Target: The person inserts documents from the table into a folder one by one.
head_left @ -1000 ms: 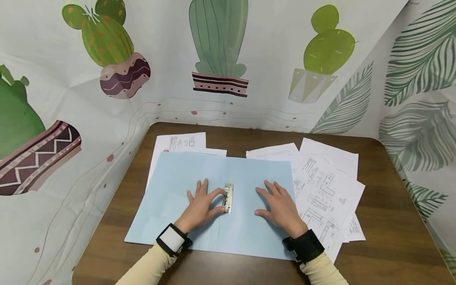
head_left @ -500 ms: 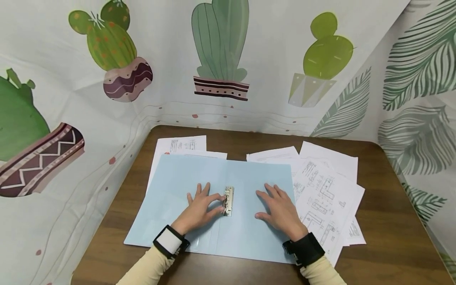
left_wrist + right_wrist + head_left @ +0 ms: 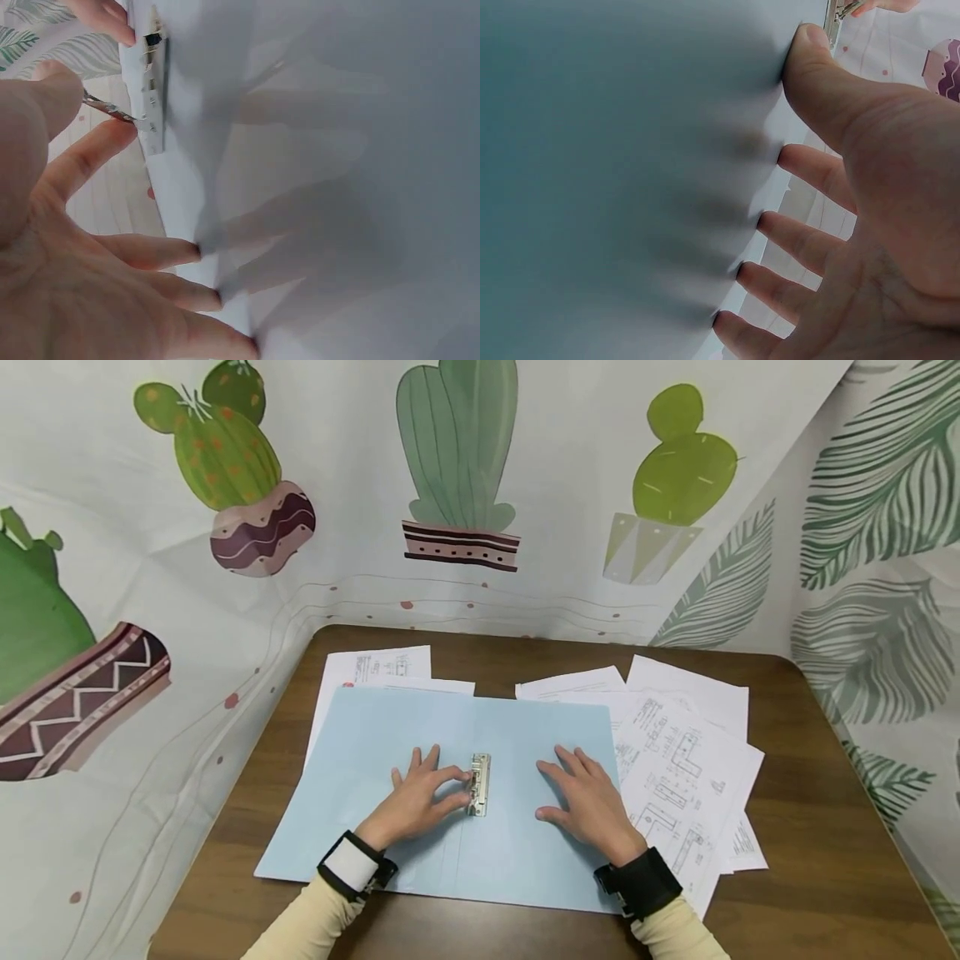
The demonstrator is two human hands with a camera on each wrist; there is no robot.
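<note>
A light blue file folder (image 3: 536,868) lies spread flat on the desk, with a metal lever clip (image 3: 482,785) fixed near its middle fold. My left hand (image 3: 416,800) pinches the clip's raised lever (image 3: 109,108) between thumb and index finger, at the left side of the clip. Its other fingertips rest on the folder, as the left wrist view shows. On the right panel, my right hand (image 3: 588,802) is spread with thumb and fingertips (image 3: 791,156) touching the folder's surface. Nothing is held in that hand.
Printed sheets with line drawings (image 3: 686,777) lie partly under the folder's right side. More paper sheets (image 3: 378,664) show beyond its top left edge. Behind the brown wooden desk (image 3: 810,827) hangs a cactus-printed cloth (image 3: 570,460).
The head view has shifted slightly. My left wrist sits a little further left, with thumb and index finger still at the clip. The right hand and folder hold their place.
</note>
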